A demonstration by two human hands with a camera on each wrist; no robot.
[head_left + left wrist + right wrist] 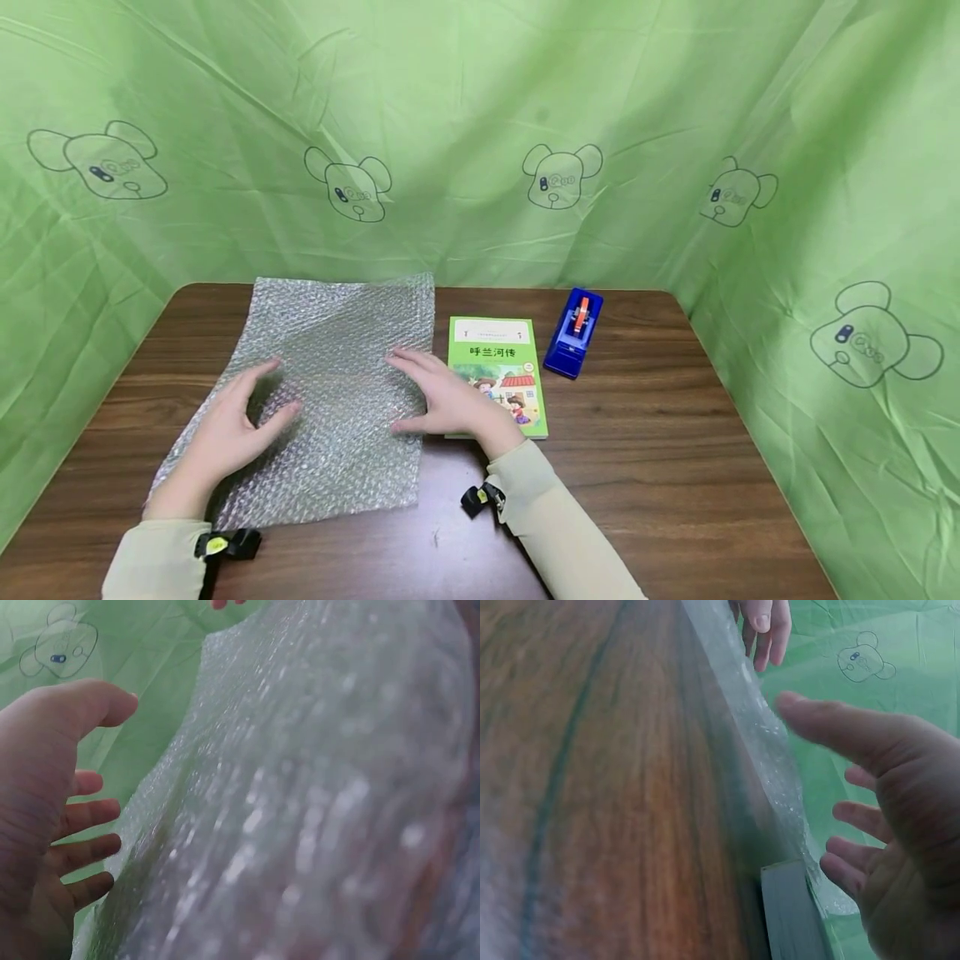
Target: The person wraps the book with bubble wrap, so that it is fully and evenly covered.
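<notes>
Head: wood table, green backdrop.

- My head view looks forward and down from above the near edge of the bench, taking in its whole top and the green curtain behind.
- My left wrist view sits very close, low over the bubble wrap, facing the curtain past the left hand.
- My right wrist view skims the bench at close range, with the right hand at its edge.
- All three views share the bubble wrap; the right wrist view also catches the left hand's fingers.
</notes>
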